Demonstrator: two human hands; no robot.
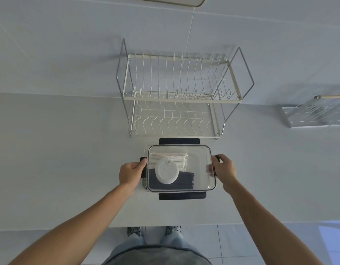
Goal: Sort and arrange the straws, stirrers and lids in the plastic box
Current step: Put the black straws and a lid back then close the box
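A clear plastic box [201, 159] with a transparent cover and dark latch flaps sits on the white counter in front of me. Inside lie white and red-striped straws [169, 155] at the back, black stirrers [186, 179] at the front, and a round white cup lid [166, 172] on top of them. My left hand [132, 172] grips the left side latch [143, 160]. On the box's right edge, my right hand [223, 168] holds the right latch, fingers curled under the rim.
A two-tier wire dish rack [176, 96] stands right behind the box against the wall. A smaller white wire rack [316, 113] sits at the far right. The counter's front edge [89, 228] runs below my arms, with tiled floor beyond.
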